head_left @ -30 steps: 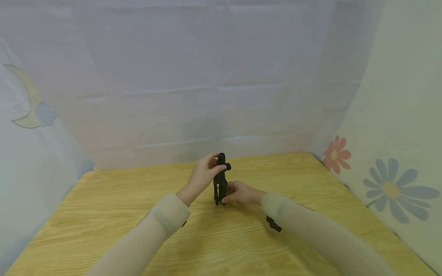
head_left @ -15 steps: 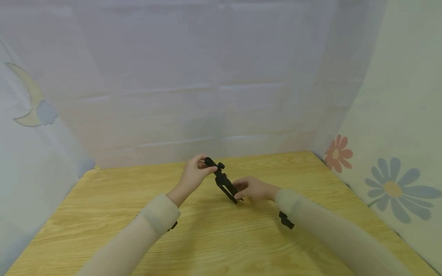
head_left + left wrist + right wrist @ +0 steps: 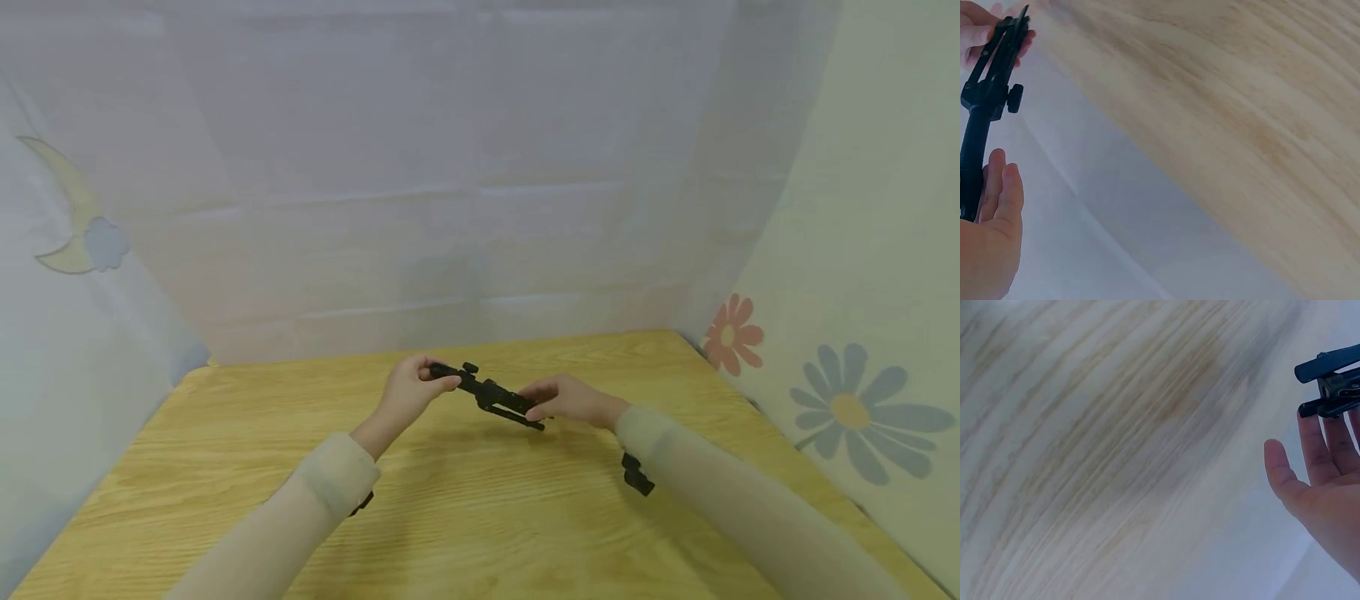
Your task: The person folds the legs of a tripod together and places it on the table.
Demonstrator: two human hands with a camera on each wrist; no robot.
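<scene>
A small black tripod [image 3: 491, 394] with a side knob is held above the table, tilted low with its legs toward the right. My left hand [image 3: 405, 396] grips its handle end, the thumb along the near side. At the leg end is my right hand [image 3: 573, 402], its fingers behind the legs. In the right wrist view, the slightly spread tripod legs [image 3: 1329, 364] lie against the extended fingers [image 3: 1316, 447], while the thumb stands apart. The left wrist view shows the handle [image 3: 974, 144] along my left hand's fingers.
A wood-grain table [image 3: 465, 517] lies below both hands. Pale cloth [image 3: 465, 208] hangs behind it, with printed flowers [image 3: 851, 412] on the right side and a moon [image 3: 71, 200] on the left. Black wrist devices [image 3: 637, 475] show beneath the sleeves.
The tripod has swung from upright to nearly level, its legs going right and its handle going left and down. My left hand moved left and lower, my right hand right and slightly up.
</scene>
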